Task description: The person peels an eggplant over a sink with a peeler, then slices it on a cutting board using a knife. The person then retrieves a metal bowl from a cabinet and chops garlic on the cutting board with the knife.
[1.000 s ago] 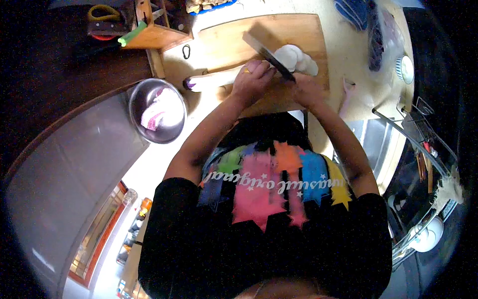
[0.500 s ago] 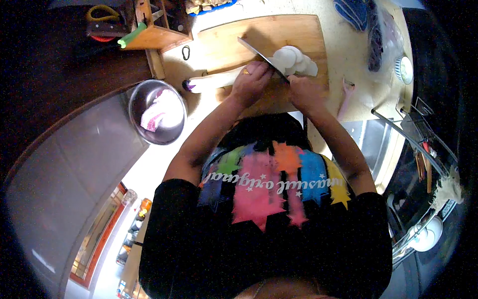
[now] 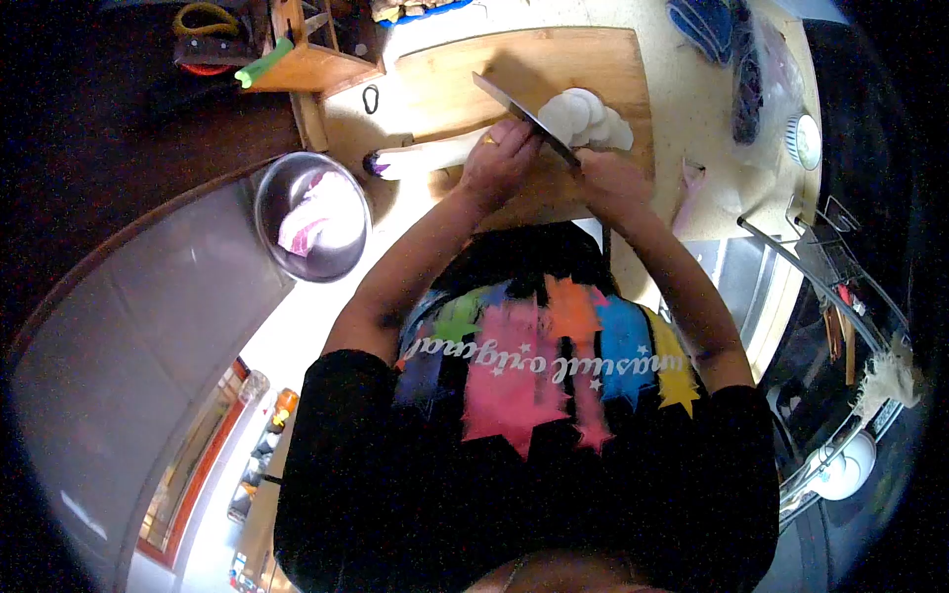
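Note:
A long peeled eggplant [image 3: 425,159], white with a dark purple end, lies across the wooden cutting board [image 3: 435,84] and past its left edge. My left hand [image 3: 500,158] is closed over its right part, fingertips beside the blade. In my right hand [image 3: 610,176] is the handle of a kitchen knife [image 3: 506,101], its blade slanting up and left. Overlapping round white slices [image 3: 585,116] rest on the board just right of the blade. My left hand hides where the blade meets the eggplant.
A metal bowl [image 3: 267,232] with pieces of raw meat [image 3: 308,222] stands to the left. Right of the board lies a pink peeler [image 3: 689,193]. A wooden knife block [image 3: 316,71] is at the upper left, near a black loop [image 3: 371,99]. A dish rack [image 3: 791,262] is at the right.
The view has shifted very slightly. My right hand and the knife handle sit a touch farther right; my left hand stays on the eggplant.

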`<state>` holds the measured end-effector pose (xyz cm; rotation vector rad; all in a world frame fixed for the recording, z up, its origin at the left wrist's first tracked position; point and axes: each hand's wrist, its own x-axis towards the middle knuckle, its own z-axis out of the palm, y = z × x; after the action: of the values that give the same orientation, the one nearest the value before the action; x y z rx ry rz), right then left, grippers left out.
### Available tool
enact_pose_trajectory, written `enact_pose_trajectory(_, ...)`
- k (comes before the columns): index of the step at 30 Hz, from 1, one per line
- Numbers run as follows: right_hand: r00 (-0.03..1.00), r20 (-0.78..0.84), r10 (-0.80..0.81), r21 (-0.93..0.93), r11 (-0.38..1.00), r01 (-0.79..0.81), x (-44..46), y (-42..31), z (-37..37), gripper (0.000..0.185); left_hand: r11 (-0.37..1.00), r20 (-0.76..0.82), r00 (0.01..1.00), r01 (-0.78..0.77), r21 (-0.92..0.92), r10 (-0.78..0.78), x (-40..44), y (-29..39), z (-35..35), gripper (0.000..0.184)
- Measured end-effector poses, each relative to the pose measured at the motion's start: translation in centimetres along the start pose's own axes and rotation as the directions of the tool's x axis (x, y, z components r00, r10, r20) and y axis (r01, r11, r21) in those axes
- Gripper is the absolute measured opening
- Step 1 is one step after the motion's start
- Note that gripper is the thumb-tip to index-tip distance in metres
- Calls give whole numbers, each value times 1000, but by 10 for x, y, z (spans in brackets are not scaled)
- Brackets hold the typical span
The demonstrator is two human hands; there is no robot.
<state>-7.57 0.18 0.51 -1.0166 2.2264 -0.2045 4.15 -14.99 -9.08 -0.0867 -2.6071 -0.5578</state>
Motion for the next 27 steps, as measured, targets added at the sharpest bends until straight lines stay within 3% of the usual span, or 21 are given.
enact_pose_trajectory(3, 998, -18, 58, -55, 997, -59, 11, 3, 17, 24, 1000, 39, 999, 14, 14, -15, 1, 1, -5, 26)
enact_pose_trajectory(5, 996, -88, -15, 28, 999, 18, 20, 23, 31, 23, 977, 68, 980, 192, -93, -186, 2, 6, -13, 27)
enact_pose_trajectory(6, 984, -159, -78, 105, 990, 95, 20, 20, 27, 22, 976, 70, 980, 194, -94, -188, -1, 5, -10, 27)
enact_pose_trajectory(8, 987, -145, -63, 115, 990, 80, 11, 18, 13, 21, 998, -7, 998, 57, -30, -57, -5, -4, -1, 27)
enact_pose_trajectory(11, 995, -79, -67, 73, 995, 72, -11, 11, -7, 21, 985, 40, 987, 159, -64, -157, -1, 0, -4, 25)
enact_pose_trajectory(15, 991, -40, -126, -22, 992, 125, -5, 22, 5, 24, 995, 72, 993, 95, -1, -95, -6, -3, -1, 28)
enact_pose_trajectory(17, 996, -37, -86, -60, 995, 83, 10, 23, 27, 24, 996, -52, 998, 35, -80, -40, 3, 0, -18, 31)
enact_pose_trajectory(20, 999, -41, -25, -101, 995, 21, 19, 18, 36, 25, 999, 48, 998, 38, 33, -40, -7, -2, -6, 33)
enact_pose_trajectory(22, 999, -33, -8, -106, 994, 4, 20, 14, 33, 26, 996, 17, 996, 93, 5, -93, -8, -1, -7, 32)
enact_pose_trajectory(24, 997, -80, -22, 96, 995, 30, 16, 13, 23, 28, 989, -11, 989, 144, -35, -144, -11, -1, -7, 31)
enact_pose_trajectory(27, 980, -146, -137, 123, 980, 156, -2, 15, 5, 29, 996, 22, 996, 82, 22, -83, -13, -3, -6, 31)
